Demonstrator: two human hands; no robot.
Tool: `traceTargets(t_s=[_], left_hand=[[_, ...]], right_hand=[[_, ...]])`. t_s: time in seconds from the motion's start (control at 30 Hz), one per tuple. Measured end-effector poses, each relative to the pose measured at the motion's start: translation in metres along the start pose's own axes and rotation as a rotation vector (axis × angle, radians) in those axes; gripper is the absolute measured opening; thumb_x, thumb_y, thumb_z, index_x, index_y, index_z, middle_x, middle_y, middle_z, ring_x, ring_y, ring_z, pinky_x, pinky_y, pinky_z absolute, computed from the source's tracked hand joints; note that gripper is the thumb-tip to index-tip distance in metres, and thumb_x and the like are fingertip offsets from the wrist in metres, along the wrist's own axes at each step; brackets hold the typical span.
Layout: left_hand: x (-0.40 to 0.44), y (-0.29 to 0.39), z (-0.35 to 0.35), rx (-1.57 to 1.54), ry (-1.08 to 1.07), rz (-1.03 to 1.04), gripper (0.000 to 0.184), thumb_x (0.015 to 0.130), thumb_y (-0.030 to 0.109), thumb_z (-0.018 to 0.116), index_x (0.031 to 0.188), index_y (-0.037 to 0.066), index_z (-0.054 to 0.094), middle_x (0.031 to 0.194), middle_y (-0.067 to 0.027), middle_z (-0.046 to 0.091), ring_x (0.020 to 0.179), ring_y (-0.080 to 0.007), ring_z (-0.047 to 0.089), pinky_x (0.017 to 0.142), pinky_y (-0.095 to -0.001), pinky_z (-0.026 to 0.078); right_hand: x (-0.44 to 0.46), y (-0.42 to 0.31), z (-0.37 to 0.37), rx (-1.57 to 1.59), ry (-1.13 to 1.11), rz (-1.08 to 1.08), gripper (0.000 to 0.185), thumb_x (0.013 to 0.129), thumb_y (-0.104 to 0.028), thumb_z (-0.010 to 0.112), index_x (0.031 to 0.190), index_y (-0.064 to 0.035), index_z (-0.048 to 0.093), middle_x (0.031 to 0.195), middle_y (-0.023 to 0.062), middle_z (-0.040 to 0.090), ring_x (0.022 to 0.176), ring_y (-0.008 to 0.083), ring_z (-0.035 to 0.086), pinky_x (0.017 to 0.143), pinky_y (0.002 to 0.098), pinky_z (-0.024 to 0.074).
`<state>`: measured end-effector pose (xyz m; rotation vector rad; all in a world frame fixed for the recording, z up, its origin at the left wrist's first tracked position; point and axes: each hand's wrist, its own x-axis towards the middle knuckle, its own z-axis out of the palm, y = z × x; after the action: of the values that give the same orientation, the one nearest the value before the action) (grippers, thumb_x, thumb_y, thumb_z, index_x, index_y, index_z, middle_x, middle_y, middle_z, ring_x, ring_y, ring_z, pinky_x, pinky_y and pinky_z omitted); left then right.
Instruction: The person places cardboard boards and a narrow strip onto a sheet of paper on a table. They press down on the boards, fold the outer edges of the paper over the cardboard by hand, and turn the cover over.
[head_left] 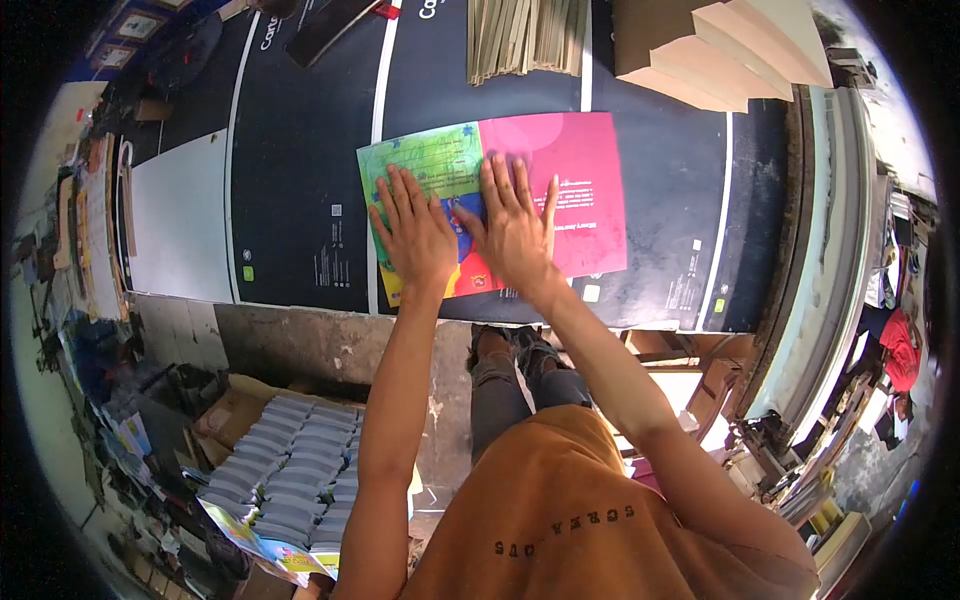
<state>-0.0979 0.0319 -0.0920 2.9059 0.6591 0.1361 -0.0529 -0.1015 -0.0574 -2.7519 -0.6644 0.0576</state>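
A printed cover sheet, pink on the right and multicoloured with green, blue, red and yellow on the left, lies on the dark table top. My left hand rests flat on the multicoloured half, fingers stretched out and pointing away from me. Just beside it, my right hand presses flat near the middle of the sheet, its fingers a little apart over the pink part. Neither hand grips anything. The palms hide part of the print.
Beyond the sheet lies a bundle of board strips, with stacked tan boards to its right. A white sheet is at the table's left. Stacks of grey bundles fill a box below left.
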Motion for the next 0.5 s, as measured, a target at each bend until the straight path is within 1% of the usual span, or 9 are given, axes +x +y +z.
traceTargets(t_s=[0.17, 0.23, 0.27, 0.33, 0.37, 0.4, 0.43, 0.47, 0.5], left_hand=[[0.001, 0.001, 0.0, -0.014, 0.015, 0.0, 0.06, 0.108, 0.032, 0.037, 0.158, -0.001, 0.033, 0.17, -0.0143, 0.024, 0.157, -0.0336, 0.02, 0.125, -0.0557, 0.018], [0.0, -0.001, 0.003, -0.009, 0.032, 0.013, 0.06, 0.108, 0.031, 0.037, 0.158, -0.001, 0.033, 0.17, -0.0143, 0.024, 0.157, -0.034, 0.021, 0.125, -0.0561, 0.018], [0.0, -0.002, 0.005, -0.019, 0.054, 0.022, 0.059, 0.108, 0.031, 0.038, 0.158, -0.001, 0.034, 0.169, -0.0145, 0.025, 0.157, -0.0343, 0.022, 0.124, -0.0567, 0.019], [-0.001, -0.003, 0.004, -0.038, 0.091, 0.041, 0.058, 0.107, 0.031, 0.04, 0.157, 0.0, 0.038, 0.168, -0.015, 0.027, 0.156, -0.0348, 0.024, 0.123, -0.0579, 0.02], [-0.001, -0.004, 0.002, -0.048, 0.088, 0.034, 0.057, 0.107, 0.032, 0.042, 0.154, 0.0, 0.041, 0.165, -0.0165, 0.033, 0.152, -0.0359, 0.03, 0.122, -0.0574, 0.023], [0.003, -0.005, -0.002, -0.059, 0.092, 0.029, 0.055, 0.107, 0.032, 0.044, 0.152, 0.001, 0.045, 0.161, -0.0179, 0.039, 0.149, -0.037, 0.035, 0.121, -0.0569, 0.026], [0.008, -0.005, -0.007, -0.07, 0.095, 0.024, 0.054, 0.106, 0.033, 0.046, 0.149, 0.001, 0.049, 0.157, -0.0194, 0.045, 0.146, -0.0381, 0.041, 0.119, -0.0564, 0.029], [0.021, -0.008, -0.02, -0.185, 0.038, -0.005, 0.053, 0.105, 0.034, 0.049, 0.146, 0.001, 0.052, 0.152, -0.0199, 0.049, 0.142, -0.0387, 0.044, 0.117, -0.0544, 0.032], [0.041, -0.011, -0.039, -0.302, -0.024, -0.033, 0.051, 0.104, 0.035, 0.053, 0.142, 0.001, 0.055, 0.147, -0.0205, 0.053, 0.138, -0.0394, 0.048, 0.115, -0.0523, 0.035]], right_hand=[[-0.088, -0.016, -0.021, 0.064, -0.147, 0.041, 0.073, 0.101, -0.051, 0.055, 0.153, -0.0015, 0.044, 0.161, 0.012, 0.042, 0.153, 0.0299, 0.033, 0.12, 0.0688, 0.0135], [-0.14, -0.024, -0.033, 0.104, -0.261, 0.096, 0.074, 0.101, -0.052, 0.055, 0.153, -0.0012, 0.043, 0.161, 0.0123, 0.042, 0.153, 0.0307, 0.032, 0.119, 0.0703, 0.014], [-0.155, -0.026, -0.037, 0.127, -0.318, 0.122, 0.074, 0.101, -0.052, 0.056, 0.153, -0.001, 0.043, 0.161, 0.0124, 0.042, 0.153, 0.0311, 0.031, 0.118, 0.071, 0.0142], [-0.166, -0.023, -0.043, 0.156, -0.341, 0.154, 0.074, 0.1, -0.052, 0.057, 0.153, -0.0007, 0.043, 0.161, 0.0127, 0.042, 0.154, 0.0311, 0.03, 0.118, 0.0727, 0.0123], [-0.169, -0.021, -0.045, 0.173, -0.347, 0.172, 0.074, 0.1, -0.051, 0.057, 0.153, -0.0006, 0.043, 0.161, 0.0128, 0.042, 0.155, 0.031, 0.029, 0.117, 0.0735, 0.0114], [-0.163, -0.017, -0.066, 0.196, -0.323, 0.153, 0.072, 0.101, -0.044, 0.062, 0.153, 0.001, 0.04, 0.158, 0.0157, 0.046, 0.151, 0.0299, 0.036, 0.113, 0.0687, 0.0317], [-0.172, -0.005, -0.071, 0.425, -0.4, 0.246, 0.074, 0.1, -0.041, 0.064, 0.155, 0.0003, 0.037, 0.155, 0.0171, 0.048, 0.145, 0.027, 0.043, 0.107, 0.0624, 0.0392], [-0.19, 0.01, -0.08, 0.655, -0.479, 0.341, 0.077, 0.1, -0.039, 0.067, 0.157, -0.0003, 0.034, 0.153, 0.0185, 0.05, 0.138, 0.0242, 0.05, 0.101, 0.0561, 0.0467], [-0.201, 0.024, -0.083, 0.744, -0.587, 0.44, 0.078, 0.099, -0.036, 0.068, 0.158, -0.0006, 0.031, 0.149, 0.0193, 0.053, 0.131, 0.0227, 0.055, 0.094, 0.0504, 0.0515]])
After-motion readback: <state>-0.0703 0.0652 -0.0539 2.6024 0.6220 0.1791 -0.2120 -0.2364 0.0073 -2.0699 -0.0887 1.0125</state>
